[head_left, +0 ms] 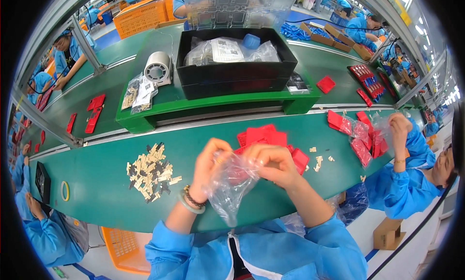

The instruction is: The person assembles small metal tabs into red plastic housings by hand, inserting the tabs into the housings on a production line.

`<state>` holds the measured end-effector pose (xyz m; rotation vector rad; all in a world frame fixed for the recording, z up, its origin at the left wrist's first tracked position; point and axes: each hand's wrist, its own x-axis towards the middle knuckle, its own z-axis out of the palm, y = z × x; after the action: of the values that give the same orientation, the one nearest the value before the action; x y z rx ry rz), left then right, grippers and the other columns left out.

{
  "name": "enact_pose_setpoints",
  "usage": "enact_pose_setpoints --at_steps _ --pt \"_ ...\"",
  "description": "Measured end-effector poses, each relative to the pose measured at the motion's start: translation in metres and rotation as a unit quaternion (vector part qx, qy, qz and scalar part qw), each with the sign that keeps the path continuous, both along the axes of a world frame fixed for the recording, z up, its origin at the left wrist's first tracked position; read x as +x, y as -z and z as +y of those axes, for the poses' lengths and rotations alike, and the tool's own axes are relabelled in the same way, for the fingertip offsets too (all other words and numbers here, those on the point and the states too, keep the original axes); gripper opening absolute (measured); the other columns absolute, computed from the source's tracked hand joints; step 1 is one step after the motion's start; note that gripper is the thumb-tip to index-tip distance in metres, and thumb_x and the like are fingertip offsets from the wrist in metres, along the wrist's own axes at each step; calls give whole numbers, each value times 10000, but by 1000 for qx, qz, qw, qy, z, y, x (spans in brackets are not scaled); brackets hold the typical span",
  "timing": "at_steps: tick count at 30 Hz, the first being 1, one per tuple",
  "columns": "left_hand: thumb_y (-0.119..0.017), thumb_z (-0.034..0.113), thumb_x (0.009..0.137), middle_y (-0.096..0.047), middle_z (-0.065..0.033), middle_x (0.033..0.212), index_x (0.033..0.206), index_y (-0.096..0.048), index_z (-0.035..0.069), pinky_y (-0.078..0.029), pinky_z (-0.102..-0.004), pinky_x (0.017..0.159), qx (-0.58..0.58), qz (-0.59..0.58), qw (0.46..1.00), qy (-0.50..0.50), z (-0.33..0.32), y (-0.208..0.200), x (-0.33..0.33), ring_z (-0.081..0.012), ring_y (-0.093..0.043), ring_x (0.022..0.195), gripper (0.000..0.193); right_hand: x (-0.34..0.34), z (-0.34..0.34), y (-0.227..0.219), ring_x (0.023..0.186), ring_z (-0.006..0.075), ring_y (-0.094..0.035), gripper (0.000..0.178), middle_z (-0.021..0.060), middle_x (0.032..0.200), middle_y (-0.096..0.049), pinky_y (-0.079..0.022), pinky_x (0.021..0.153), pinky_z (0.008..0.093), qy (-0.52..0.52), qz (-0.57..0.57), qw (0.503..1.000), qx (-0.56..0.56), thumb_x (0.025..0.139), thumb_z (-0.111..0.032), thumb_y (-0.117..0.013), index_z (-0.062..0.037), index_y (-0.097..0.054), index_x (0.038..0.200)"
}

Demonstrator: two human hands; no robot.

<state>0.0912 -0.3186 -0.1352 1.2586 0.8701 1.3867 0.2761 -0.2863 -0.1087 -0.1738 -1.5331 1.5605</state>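
Note:
A clear plastic bag (231,195) hangs between my two hands above the near edge of the green table. My left hand (209,162) pinches one side of its upper edge, and a beaded bracelet and a pale bangle circle that wrist. On the other side, my right hand (278,164) grips the bag with bent fingers. Just beyond my hands lies a heap of red flat plastic pieces (264,135), partly hidden by them. Left of my left hand spreads a pile of small beige and black pieces (151,171).
Ahead, a green raised shelf (208,104) carries a black bin (235,74) of bagged parts and a small fan (158,68). A co-worker's hands (401,127) hold a clear bag at right, near red pieces (361,134). A yellow ring (65,191) lies left; an orange crate (126,248) stands below.

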Motion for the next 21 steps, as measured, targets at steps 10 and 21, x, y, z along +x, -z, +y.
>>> enact_pose_setpoints --at_steps 10,21 --pt "-544 23 891 -605 -150 805 970 -568 39 -486 -355 626 95 268 957 54 -24 -30 27 -339 -617 714 83 32 -15 1 710 183 -683 131 150 977 -673 -535 603 270 -211 -284 916 -187 868 -81 -478 -1 -572 912" --pt "-622 82 680 -536 -51 771 892 -595 88 -464 -330 567 390 422 818 5 -18 -47 42 -230 -564 698 214 45 -6 -12 822 357 -626 149 190 824 -642 -488 716 449 -54 -469 858 201 761 -93 -603 24 -613 853"
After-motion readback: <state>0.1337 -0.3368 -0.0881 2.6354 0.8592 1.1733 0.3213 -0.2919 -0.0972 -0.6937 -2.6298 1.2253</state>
